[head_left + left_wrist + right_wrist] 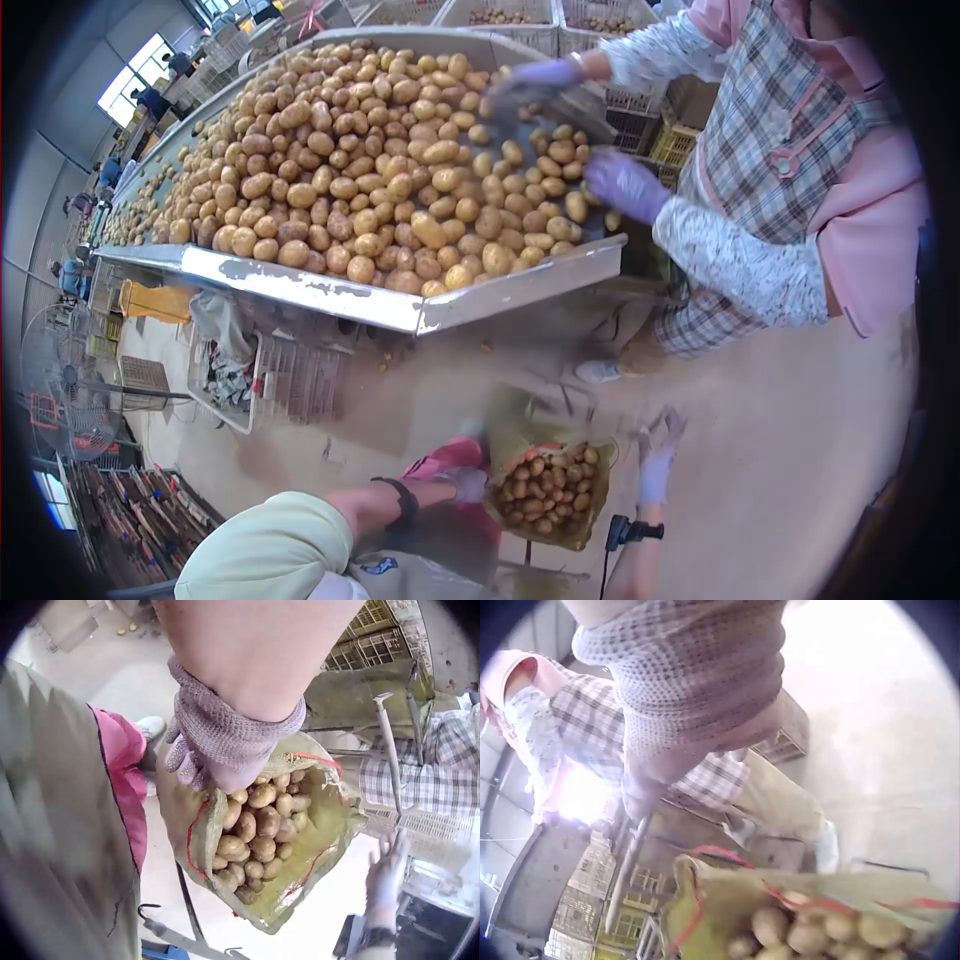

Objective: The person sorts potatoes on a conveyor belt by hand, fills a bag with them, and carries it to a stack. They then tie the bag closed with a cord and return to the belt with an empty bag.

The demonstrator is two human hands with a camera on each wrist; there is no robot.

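Observation:
An open mesh sack of potatoes stands low in the head view. The gloved left hand is at its left edge; in the left wrist view the left hand grips the rim of the sack with curled fingers. Beyond the opposite side of the sack, the gloved right hand is raised with spread fingers, apart from the sack and holding nothing. The left wrist view shows that right hand near the end of a metal rod. In the right wrist view the right hand's fingers are mostly hidden.
A metal sorting table heaped with potatoes spans the upper head view. Another person in a plaid apron works at its right end with purple gloves. Crates and a fan stand at the left.

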